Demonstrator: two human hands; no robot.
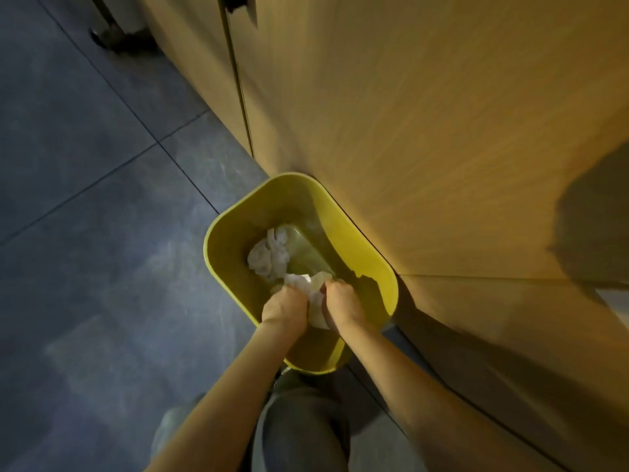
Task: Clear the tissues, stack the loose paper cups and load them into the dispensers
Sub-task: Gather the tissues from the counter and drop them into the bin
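Note:
A yellow waste bin (235, 219) stands on the floor against a wooden cabinet. Both my hands reach into its mouth from below. My left hand (284, 310) and my right hand (342, 306) are side by side, each closed on the same bunch of crumpled white tissues (311, 291), which shows between and above the fingers. More crumpled white tissues (267, 255) lie on the bin's bottom, further in. No paper cups or dispensers are in view.
Wooden cabinet doors (425, 131) rise right behind the bin and fill the right side. Dark grey floor tiles (85, 199) spread to the left. My legs and a shoe (170, 427) are at the bottom edge.

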